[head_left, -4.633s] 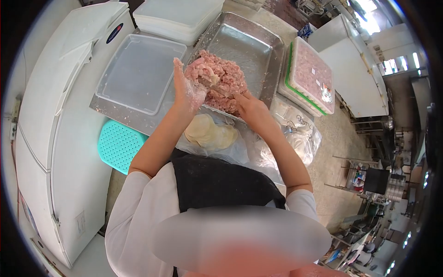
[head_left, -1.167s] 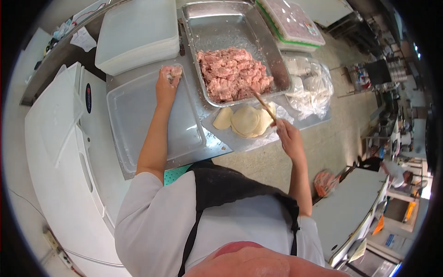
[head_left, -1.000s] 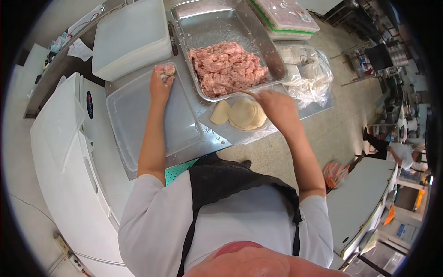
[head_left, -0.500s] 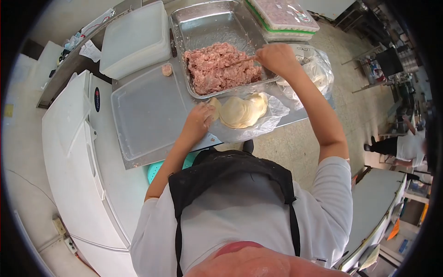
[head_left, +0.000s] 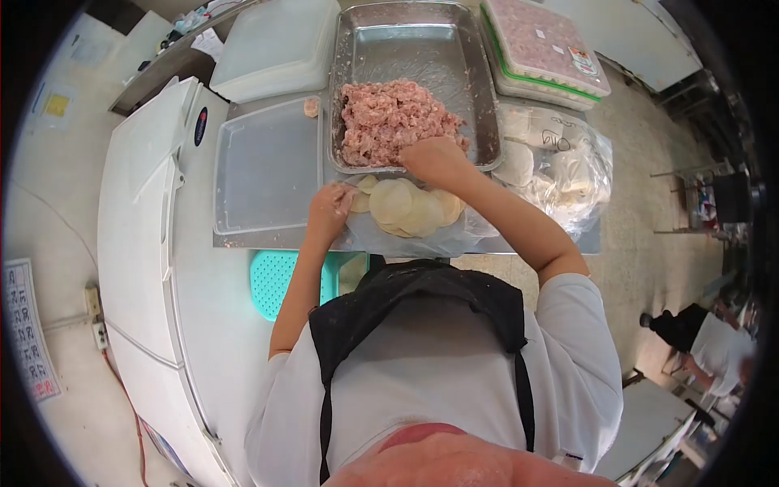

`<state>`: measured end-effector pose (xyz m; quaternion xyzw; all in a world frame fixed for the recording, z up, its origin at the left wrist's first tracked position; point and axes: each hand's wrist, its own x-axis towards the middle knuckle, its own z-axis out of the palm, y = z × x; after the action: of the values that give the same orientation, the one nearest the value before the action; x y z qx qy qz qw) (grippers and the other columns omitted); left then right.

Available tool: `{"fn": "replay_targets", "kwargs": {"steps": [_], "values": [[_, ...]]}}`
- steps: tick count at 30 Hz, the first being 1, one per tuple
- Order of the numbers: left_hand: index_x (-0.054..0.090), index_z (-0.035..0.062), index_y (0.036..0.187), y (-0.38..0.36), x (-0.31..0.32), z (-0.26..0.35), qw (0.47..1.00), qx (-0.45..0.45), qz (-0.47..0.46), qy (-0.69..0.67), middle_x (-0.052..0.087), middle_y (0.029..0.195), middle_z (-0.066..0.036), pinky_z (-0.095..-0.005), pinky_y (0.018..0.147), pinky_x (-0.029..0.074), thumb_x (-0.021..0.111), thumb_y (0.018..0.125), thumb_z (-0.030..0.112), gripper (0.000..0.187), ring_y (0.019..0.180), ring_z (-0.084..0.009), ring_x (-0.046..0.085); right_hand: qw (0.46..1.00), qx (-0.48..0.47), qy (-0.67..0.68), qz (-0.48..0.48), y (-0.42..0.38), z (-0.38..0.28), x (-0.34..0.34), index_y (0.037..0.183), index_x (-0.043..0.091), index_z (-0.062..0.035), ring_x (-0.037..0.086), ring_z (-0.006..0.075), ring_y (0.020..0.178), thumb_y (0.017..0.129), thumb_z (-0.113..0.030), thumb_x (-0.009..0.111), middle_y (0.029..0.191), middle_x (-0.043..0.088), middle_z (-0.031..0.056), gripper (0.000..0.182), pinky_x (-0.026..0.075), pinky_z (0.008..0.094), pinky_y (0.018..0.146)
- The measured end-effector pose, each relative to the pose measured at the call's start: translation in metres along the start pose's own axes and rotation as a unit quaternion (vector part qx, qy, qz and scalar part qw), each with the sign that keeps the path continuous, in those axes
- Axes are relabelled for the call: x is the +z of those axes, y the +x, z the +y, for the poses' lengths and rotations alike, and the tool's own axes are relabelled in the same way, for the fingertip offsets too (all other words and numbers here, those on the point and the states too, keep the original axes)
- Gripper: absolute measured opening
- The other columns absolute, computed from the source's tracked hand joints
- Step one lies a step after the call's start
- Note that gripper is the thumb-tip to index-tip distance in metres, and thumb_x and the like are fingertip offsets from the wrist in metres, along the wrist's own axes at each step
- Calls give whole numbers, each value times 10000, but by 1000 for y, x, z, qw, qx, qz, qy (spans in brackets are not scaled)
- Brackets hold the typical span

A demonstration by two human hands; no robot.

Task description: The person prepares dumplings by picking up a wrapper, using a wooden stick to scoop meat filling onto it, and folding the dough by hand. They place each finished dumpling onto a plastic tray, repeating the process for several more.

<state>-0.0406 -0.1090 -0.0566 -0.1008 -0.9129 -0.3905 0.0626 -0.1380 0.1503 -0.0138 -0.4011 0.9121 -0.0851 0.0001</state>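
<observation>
My left hand (head_left: 330, 209) is closed on the edge of a round dough wrapper (head_left: 359, 202), at the left end of a stack of pale wrappers (head_left: 402, 208) lying on a plastic bag. My right hand (head_left: 438, 164) is closed, over the near rim of the metal tray (head_left: 406, 13). The thin stick seen in it earlier is mostly hidden by the fingers now. Just beyond that hand, pink minced meat (head_left: 393, 118) is heaped in the near half of the tray.
A shallow translucent tray (head_left: 268, 170) lies to the left, with a small meat piece (head_left: 311, 107) at its corner. Stacked white lids (head_left: 276, 49) stand behind it. Lidded containers (head_left: 545, 49) and bagged white packs (head_left: 560, 166) sit right. A turquoise basket (head_left: 274, 284) is below the table edge.
My right hand has moved from the tray's right side, down and left to its near rim, closer to my left hand. My left hand stays at the wrapper. The camera view has turned.
</observation>
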Motion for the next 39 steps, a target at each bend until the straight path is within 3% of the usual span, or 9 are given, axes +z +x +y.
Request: {"fn": "replay_targets", "kwargs": {"steps": [4, 6, 10, 12, 15, 20, 28, 34, 39], "values": [[652, 4, 951, -2, 0, 17, 985, -118, 118, -48, 640, 888, -84, -294, 747, 482, 559, 915, 147, 174, 846, -198, 620, 984, 99, 141, -43, -1, 25, -12, 832, 687, -92, 659, 321, 839, 809, -207, 563, 840, 679, 122, 170, 528, 450, 694], [629, 3, 991, -4, 0, 26, 796, -287, 218, -486, 643, 915, -56, -296, 772, 487, 557, 937, 173, 193, 886, -169, 615, 993, 78, 87, -34, 6, 26, -57, 846, 693, -92, 664, 314, 827, 813, -201, 563, 845, 682, 128, 173, 531, 443, 678], [612, -2, 1036, -9, 8, 25, 741, -267, 220, -575, 647, 968, -52, -312, 797, 493, 555, 947, 193, 222, 923, -191, 620, 997, -8, -70, 38, 37, 22, -67, 831, 710, -75, 683, 292, 767, 797, -161, 575, 816, 690, 145, 164, 538, 418, 610], [617, 14, 1042, -9, 13, 17, 981, -106, 112, -120, 660, 959, -107, -354, 801, 508, 578, 923, 194, 218, 900, -231, 643, 994, -33, -99, 22, 48, 2, -46, 783, 695, -67, 678, 299, 735, 782, -157, 573, 785, 682, 145, 151, 529, 425, 574], [609, 8, 1070, 0, 14, 25, 998, -3, 56, -12, 656, 1002, -156, -369, 815, 502, 566, 924, 170, 223, 935, -301, 641, 994, -54, -98, 14, 43, -22, -38, 727, 689, -48, 678, 295, 683, 753, -138, 581, 733, 676, 151, 142, 528, 420, 551], [601, 2, 1085, 9, 14, 12, 998, -25, 49, -40, 642, 1056, -184, -377, 839, 489, 560, 919, 157, 231, 971, -347, 620, 997, -47, -47, 41, 13, -32, -13, 727, 701, -38, 682, 294, 654, 726, -127, 592, 718, 673, 171, 141, 533, 420, 558], [618, 29, 1093, 18, -27, 12, 993, 2, -58, -104, 645, 1045, -156, -364, 853, 478, 545, 922, 158, 227, 971, -338, 611, 974, 168, 150, 19, -11, 1, -20, 870, 699, -141, 648, 329, 816, 888, -319, 548, 822, 678, 126, 234, 518, 455, 712], [650, 51, 1040, 23, -37, 6, 975, 6, -154, -161, 663, 1007, -144, -372, 830, 483, 542, 908, 158, 200, 923, -308, 622, 980, 124, -153, 42, 20, -18, -60, 765, 685, -101, 676, 281, 706, 805, -207, 576, 746, 674, 124, 157, 527, 394, 574], [666, 62, 1007, 35, -27, -17, 984, 96, -104, -103, 672, 995, -125, -392, 776, 488, 542, 918, 199, 205, 873, -337, 619, 985, 113, -127, 15, 23, -78, -32, 732, 675, -98, 679, 260, 681, 776, -177, 575, 728, 673, 120, 134, 522, 392, 544]]}}
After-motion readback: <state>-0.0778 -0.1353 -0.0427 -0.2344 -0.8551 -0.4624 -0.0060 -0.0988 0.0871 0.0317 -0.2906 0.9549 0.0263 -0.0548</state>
